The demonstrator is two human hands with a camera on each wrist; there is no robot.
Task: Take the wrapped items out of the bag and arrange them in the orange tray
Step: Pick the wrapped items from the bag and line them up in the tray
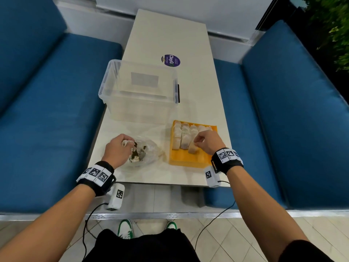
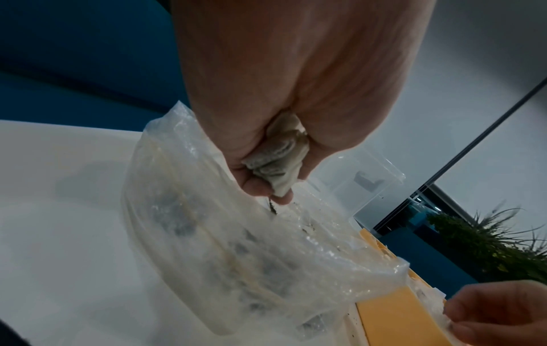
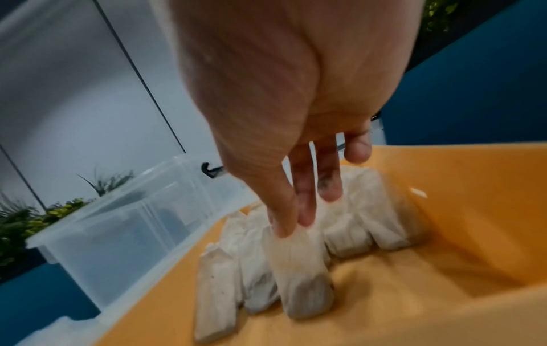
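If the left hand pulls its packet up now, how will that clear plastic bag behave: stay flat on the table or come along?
The plastic bag looks thin, crumpled and floppy, so it will probably lift with the left hand and its wrapped packet. It seems light, with little left inside to weigh it down. Nothing else pins it.

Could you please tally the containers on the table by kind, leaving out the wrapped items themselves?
Orange tray: 1
Clear plastic bag: 1
Clear storage box: 1
Total: 3
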